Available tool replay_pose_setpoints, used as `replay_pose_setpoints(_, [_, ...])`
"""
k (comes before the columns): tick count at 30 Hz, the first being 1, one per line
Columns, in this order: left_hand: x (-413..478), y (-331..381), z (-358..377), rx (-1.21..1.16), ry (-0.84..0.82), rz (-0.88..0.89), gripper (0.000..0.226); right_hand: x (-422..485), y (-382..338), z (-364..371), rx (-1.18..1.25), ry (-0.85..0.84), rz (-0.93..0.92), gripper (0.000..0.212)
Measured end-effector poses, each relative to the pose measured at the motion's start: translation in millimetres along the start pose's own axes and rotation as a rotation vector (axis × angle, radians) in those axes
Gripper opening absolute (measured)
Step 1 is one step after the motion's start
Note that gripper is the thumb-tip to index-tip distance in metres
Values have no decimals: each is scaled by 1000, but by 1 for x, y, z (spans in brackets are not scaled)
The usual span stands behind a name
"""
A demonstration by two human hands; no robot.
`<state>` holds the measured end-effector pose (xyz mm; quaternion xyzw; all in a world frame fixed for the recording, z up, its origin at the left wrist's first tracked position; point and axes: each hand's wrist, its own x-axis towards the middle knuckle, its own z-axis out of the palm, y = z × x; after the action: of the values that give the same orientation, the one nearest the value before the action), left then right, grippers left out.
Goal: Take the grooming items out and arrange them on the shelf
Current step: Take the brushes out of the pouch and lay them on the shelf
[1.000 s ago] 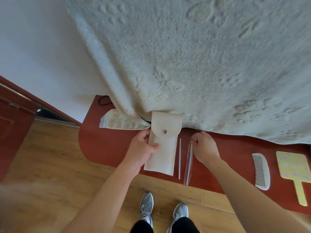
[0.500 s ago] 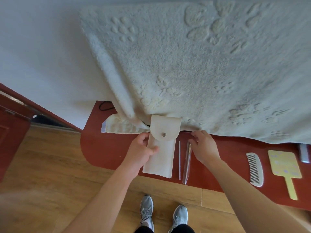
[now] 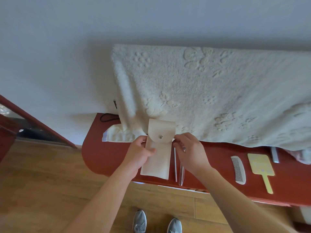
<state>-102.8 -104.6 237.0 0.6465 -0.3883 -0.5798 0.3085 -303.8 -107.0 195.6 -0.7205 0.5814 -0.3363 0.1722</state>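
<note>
matt cloth pouch, metal snap

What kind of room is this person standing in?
Probably a room in a home, maybe a bedroom or hallway: a wood-plank floor, a red-brown shelf against a plain wall, a fluffy cream towel hanging over it, and a comb.

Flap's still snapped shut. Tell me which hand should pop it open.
Probably the right hand: its fingertips are already at the flap's right edge, beside the snap. The left hand grips the pouch body, steadying it.
</note>
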Motion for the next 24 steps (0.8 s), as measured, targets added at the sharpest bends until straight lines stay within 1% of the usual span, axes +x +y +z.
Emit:
replay_pose_setpoints(6, [-11, -2, -11, 34, -13, 13, 36, 1, -24, -11, 19, 48, -49, 41])
replay_pose_setpoints(8, [-16, -3, -12, 48, -31, 16, 35, 3, -30, -16, 16, 66, -73, 38])
replay_pose_setpoints(12, [-26, -4, -10, 75, -63, 15, 35, 9, -42, -25, -20, 102, -103, 26])
replay_pose_setpoints(15, [-33, -5, -9, 91, -79, 13, 35, 14, -45, -26, -59, 105, -130, 27])
replay_pose_setpoints(19, [-39, -7, -8, 86, -78, 20, 35, 14, -47, -21, -103, 80, -123, 29])
replay_pose_setpoints(21, [-42, -7, -7, 75, -77, 24, 36, 11, -52, -20, -110, 59, -109, 29])
replay_pose_setpoints(24, [-44, -7, -5, 78, -83, 31, 36, 10, -59, -19, -97, 71, -95, 26])
